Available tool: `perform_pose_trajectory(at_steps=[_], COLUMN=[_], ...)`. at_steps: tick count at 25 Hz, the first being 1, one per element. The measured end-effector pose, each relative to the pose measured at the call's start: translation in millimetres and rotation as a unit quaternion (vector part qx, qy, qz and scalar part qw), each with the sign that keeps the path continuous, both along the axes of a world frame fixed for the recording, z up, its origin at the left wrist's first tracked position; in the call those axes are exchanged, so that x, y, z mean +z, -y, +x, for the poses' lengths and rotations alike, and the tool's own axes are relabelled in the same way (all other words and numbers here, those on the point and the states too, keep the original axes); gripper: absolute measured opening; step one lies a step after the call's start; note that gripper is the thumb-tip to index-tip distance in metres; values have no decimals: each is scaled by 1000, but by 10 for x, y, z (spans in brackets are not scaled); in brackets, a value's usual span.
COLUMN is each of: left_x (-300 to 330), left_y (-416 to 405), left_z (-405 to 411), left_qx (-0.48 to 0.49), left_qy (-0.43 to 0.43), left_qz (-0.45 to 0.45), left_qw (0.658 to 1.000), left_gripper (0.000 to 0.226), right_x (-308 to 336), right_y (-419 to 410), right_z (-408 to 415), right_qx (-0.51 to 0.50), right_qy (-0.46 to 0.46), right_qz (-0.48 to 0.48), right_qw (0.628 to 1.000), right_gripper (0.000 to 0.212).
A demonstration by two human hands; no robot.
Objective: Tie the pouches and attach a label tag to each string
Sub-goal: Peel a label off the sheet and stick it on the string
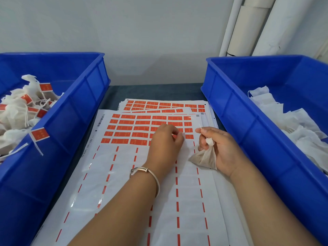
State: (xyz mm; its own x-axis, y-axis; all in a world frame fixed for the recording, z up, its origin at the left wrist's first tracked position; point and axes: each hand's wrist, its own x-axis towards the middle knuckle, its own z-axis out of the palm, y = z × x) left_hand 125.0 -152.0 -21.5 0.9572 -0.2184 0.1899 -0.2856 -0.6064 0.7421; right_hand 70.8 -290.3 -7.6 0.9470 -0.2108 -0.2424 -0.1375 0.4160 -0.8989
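Two blue plastic bins stand on the dark worktop (156, 92), one at each side, with a stack of label sheets between them. In the left bin (83, 107) lies a heap of tied white pouches (16, 112) with strings and orange label tags; about seven tags show, and one tag (40, 134) hangs on its string over the bin's rim. In the right bin (236, 110) is a loose pile of flat white pouches (287, 121), too tangled to count.

The top label sheet (124, 174) has five rows of orange labels left at its far end; nearer, the labels are gone and only the red dashed lines between the columns show. At least two more sheets (165, 104) peek out from under it at the far end, each with rows of orange labels.

The left hand (166, 143), a silver bangle (147, 174) on its wrist, rests on the top sheet at the edge of the remaining labels, fingers curled down with the tips pressed on a label (177, 136); whether it has lifted it I cannot tell. The right hand (219, 148) holds one filled pouch (205, 157) just beside the sheet's right part, fingers curled round its gathered neck, and pinches the pouch's string (200, 126) between thumb and forefinger.

Three white rolls (248, 27) lean against the wall behind the right bin.
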Motion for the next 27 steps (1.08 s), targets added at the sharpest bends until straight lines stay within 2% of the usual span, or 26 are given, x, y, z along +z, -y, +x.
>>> perform_pose_trajectory(at_steps=[3,6,9,12,14,19,23,27], left_x=[60,117,171,218,252,351,412,405], left_y=[-11,-43,-75,-73,-55,-7,31,43], left_z=[20,28,29,13,-20,-86,-116,-138], left_qx=[70,114,123,101,70,-5,-50,-71], left_qy=[-42,-89,-140,-195,-221,-204,-208,-215], left_qz=[-73,-175,-284,-352,-358,-337,-357,-356], left_qw=[994,974,941,910,904,919,909,906], left_gripper=[16,19,6,9,16,19,16,16], right_x=[62,143,241,285,283,281,249,205], right_y=[-39,-88,-159,-212,-238,-252,-219,-178], right_z=[-24,-77,-147,-199,-210,-221,-181,-149], right_qx=[-17,-31,-46,-85,-75,-47,-105,-158], right_qy=[-21,-4,49,94,119,153,181,164], right_qz=[-18,-109,-210,-249,-242,-270,-293,-313], right_qw=[999,994,976,960,960,949,933,922], right_gripper=[18,11,23,18,5,13,6,22])
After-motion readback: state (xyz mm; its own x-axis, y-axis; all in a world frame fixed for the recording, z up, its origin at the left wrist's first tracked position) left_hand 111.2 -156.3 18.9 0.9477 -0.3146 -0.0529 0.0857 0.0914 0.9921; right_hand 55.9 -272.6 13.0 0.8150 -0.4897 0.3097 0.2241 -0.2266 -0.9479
